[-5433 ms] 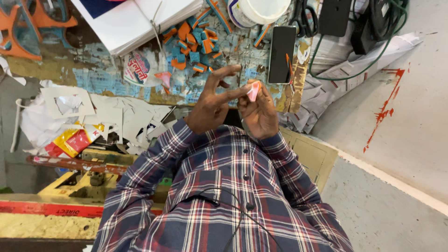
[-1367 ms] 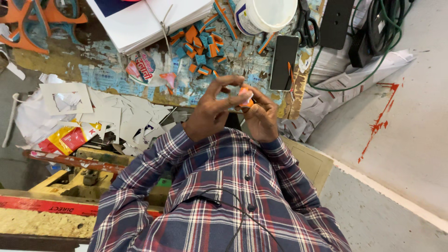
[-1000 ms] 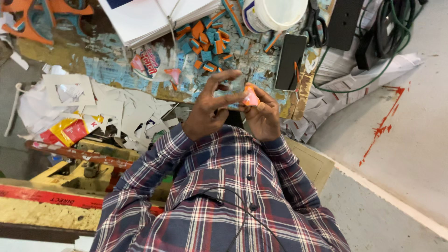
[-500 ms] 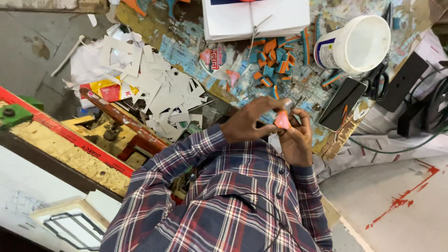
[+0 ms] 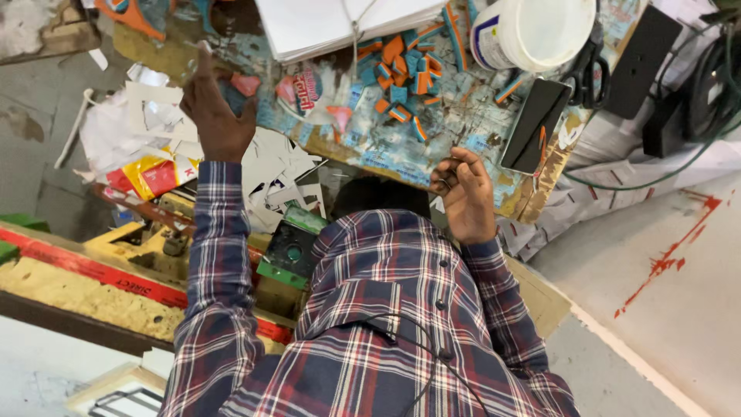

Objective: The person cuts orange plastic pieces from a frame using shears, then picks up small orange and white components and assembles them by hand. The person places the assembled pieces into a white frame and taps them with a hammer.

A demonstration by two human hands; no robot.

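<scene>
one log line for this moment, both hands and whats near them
left hand: raised, reaching over pink piece | right hand: fingers curled, contents unclear, at table edge | nearby: orange and blue pieces, white tub, dark phone

the left hand (image 5: 216, 116) is stretched out to the far left over the messy work table (image 5: 463, 131), fingers spread, just beside a pink scrap (image 5: 245, 83) lying on the table; whether it touches the scrap cannot be told. the right hand (image 5: 465, 193) stays near the body at the table's edge, fingers loosely curled, nothing visible in it. both arms wear a plaid shirt (image 5: 386, 324). orange and blue foam pieces (image 5: 401, 73) lie scattered in the middle of the table, near a white bucket (image 5: 532, 31) and a dark phone (image 5: 535, 125). a stack of white paper (image 5: 340, 23) sits at the top. white card offcuts (image 5: 278, 170) pile up below the left hand.
</scene>
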